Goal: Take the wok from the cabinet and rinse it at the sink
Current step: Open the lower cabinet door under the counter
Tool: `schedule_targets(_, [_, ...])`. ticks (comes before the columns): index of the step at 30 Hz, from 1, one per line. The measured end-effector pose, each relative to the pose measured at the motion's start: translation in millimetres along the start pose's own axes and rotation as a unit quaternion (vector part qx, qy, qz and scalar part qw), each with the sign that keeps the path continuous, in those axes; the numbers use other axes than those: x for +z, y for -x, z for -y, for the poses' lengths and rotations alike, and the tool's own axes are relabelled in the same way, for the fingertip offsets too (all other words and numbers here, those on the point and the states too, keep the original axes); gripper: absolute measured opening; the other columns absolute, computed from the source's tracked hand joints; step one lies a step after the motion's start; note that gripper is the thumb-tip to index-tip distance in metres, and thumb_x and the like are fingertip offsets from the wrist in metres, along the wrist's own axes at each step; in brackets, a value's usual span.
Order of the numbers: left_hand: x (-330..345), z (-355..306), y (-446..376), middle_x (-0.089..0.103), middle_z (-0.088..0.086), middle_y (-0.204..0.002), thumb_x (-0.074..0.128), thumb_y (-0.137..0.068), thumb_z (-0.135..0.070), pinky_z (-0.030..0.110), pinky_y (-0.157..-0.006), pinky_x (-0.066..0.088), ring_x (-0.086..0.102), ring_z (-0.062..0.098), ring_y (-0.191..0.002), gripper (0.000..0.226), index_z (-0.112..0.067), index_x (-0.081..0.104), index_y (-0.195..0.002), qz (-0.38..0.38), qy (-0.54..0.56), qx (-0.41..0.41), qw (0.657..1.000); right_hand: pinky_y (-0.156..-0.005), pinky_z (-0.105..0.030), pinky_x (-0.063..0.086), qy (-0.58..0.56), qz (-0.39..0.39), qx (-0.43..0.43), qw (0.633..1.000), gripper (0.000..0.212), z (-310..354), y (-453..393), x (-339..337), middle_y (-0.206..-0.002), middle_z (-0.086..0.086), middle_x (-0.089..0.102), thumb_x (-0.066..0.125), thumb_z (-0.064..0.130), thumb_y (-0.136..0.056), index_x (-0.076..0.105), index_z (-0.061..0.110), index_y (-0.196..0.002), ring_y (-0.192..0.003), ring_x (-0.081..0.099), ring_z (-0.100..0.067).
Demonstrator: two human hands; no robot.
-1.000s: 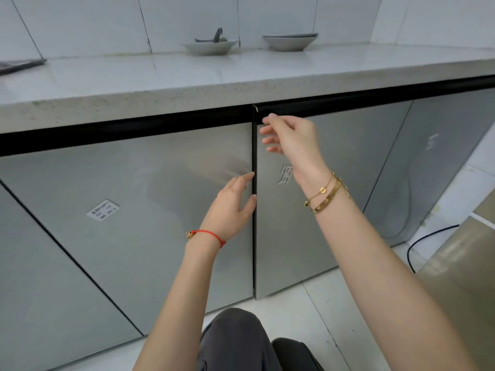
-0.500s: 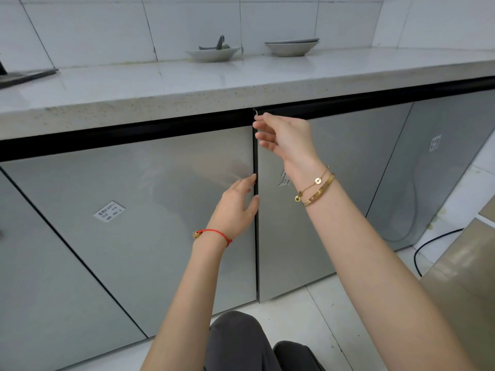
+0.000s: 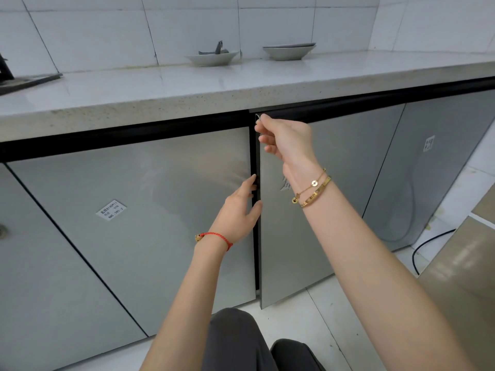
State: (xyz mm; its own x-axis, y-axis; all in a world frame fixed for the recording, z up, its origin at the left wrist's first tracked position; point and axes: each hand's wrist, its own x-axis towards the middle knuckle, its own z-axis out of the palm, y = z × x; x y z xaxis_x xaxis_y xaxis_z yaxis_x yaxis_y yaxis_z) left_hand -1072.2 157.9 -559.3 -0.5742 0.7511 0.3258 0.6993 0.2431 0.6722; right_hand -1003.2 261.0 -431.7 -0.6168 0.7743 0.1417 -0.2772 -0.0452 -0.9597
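Right hand [image 3: 288, 141] pinches cabinet door [image 3: 334, 199] top corner; left hand [image 3: 239, 214] fingers relaxed, tucked at door gap. Pale countertop [image 3: 241, 87], tiled wall.

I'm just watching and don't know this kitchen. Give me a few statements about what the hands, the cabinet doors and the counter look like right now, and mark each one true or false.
1. The right hand pinches the top corner of the right door. True.
2. The wok is already out on the counter. False: no wok is in view; only two bowls stand there by the wall.
3. The left hand has its fingers at the gap between the two doors. True.
4. The left door is swung wide open. False: it looks shut; only the right door is slightly ajar.
5. The left wrist wears a gold bracelet. False: it wears a red cord; the gold bracelets are on the right wrist.
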Motion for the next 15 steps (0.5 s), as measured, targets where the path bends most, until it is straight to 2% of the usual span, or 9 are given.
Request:
schedule_targets(3, [4, -8, 4, 0.054, 0.002, -0.138, 0.046, -0.099, -0.021, 0.023, -0.101, 0.038, 0.048, 0.014, -0.128, 0.055, -0.020, 0.026, -0.150, 0.012, 0.007, -0.006, 1.000, -0.047, -0.015, 0.047, 0.008, -0.009, -0.009, 1.000, 0.017, 2, 8, -6, -0.070, 0.002, 0.070, 0.067, 0.014, -0.089, 0.071, 0.011, -0.073, -0.051, 0.059, -0.004])
schedule_targets(6, [8, -17, 10, 0.057, 0.003, -0.133, 0.042, -0.100, -0.017, 0.022, -0.098, 0.038, 0.052, 0.017, -0.123, 0.045, -0.014, 0.033, -0.144, 0.003, 0.017, 0.000, 1.000, -0.047, -0.016, 0.047, 0.011, -0.009, -0.013, 1.000, 0.014, 3, 17, -13, -0.070, 0.002, 0.070, 0.067, 0.014, -0.089, 0.072, 0.010, -0.076, -0.051, 0.058, -0.003])
schedule_targets(10, [12, -29, 20, 0.062, 0.004, -0.118, 0.038, -0.100, -0.012, 0.033, -0.089, 0.048, 0.058, 0.023, -0.105, 0.025, -0.010, 0.043, -0.124, -0.022, 0.007, 0.038, 0.999, -0.047, -0.016, 0.047, 0.004, -0.001, -0.021, 1.000, 0.012, 6, 31, -26, -0.071, 0.001, 0.071, 0.068, 0.015, -0.089, 0.072, 0.008, -0.081, -0.051, 0.059, -0.004])
schedule_targets(15, [19, -40, 30, 0.063, 0.004, -0.096, 0.044, -0.100, -0.018, 0.044, -0.077, 0.051, 0.058, 0.027, -0.086, 0.010, -0.012, 0.043, -0.108, -0.024, -0.002, 0.077, 0.997, -0.046, -0.016, 0.045, 0.021, 0.009, -0.053, 0.998, 0.013, 6, 47, -48, -0.070, 0.001, 0.071, 0.066, 0.017, -0.090, 0.073, 0.007, -0.084, -0.050, 0.059, -0.006])
